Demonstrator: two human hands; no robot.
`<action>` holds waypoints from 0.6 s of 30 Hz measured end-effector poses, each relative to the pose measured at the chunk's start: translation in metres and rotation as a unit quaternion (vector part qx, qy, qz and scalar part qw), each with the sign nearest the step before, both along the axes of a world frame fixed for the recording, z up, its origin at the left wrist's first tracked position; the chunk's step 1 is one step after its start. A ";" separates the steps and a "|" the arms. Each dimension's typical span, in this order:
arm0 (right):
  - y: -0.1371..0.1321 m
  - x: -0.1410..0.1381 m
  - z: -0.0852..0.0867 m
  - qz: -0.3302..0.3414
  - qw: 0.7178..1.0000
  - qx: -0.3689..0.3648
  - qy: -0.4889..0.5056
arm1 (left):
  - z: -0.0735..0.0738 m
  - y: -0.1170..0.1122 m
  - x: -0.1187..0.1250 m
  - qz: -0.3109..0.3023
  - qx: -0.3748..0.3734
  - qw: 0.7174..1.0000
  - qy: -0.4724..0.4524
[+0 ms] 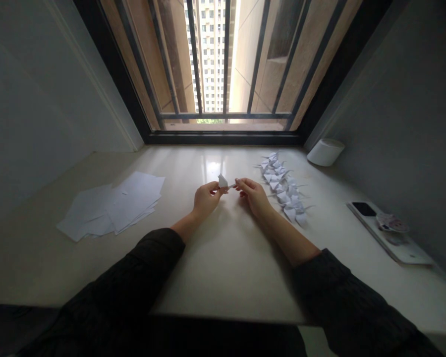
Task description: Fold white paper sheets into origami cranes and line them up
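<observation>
Above the middle of the white sill, my left hand [207, 198] pinches a small folded white paper crane [222, 181] by its body. The fingertips of my right hand [253, 195] are closed on a thin pointed end of the same crane, on its right side. Just right of my right hand lie several finished paper cranes [278, 177], crowded in a slanting row. Off to the left, a loose stack of white paper sheets [134, 201] is spread flat on the sill.
A white phone [390, 235] with a round grip on its back lies at the right. A white cylindrical object [325, 151] rests by the right wall. Beyond the sill [223, 277] is a dark-framed window [223, 138] with bars outside. The sill's front edge is near my body.
</observation>
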State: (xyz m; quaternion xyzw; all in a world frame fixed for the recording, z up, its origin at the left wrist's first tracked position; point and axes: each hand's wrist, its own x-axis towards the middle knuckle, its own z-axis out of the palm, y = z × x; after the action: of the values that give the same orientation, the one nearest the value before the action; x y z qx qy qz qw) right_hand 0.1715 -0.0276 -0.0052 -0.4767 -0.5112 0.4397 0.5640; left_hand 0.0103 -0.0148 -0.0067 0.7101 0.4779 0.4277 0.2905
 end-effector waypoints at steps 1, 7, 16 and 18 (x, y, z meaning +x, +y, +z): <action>-0.001 0.000 0.000 0.001 1.000 -0.001 0.002 | 0.000 0.000 0.000 -0.002 0.000 1.000 -0.003; 0.000 0.001 -0.002 -0.019 1.000 0.023 0.005 | -0.002 0.003 0.000 -0.016 -0.017 0.999 -0.031; -0.003 0.005 0.004 -0.116 0.979 0.100 -0.136 | -0.005 0.005 0.000 -0.002 -0.047 0.997 -0.055; -0.004 0.005 0.006 -0.122 0.971 0.119 -0.168 | -0.005 0.005 0.000 -0.002 -0.051 0.997 -0.058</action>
State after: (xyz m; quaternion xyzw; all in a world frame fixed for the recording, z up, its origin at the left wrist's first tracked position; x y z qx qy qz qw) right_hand 0.1767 -0.0319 0.0005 -0.5321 -0.5853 0.2170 0.5719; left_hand 0.0099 -0.0097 -0.0121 0.6692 0.4800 0.4428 0.3547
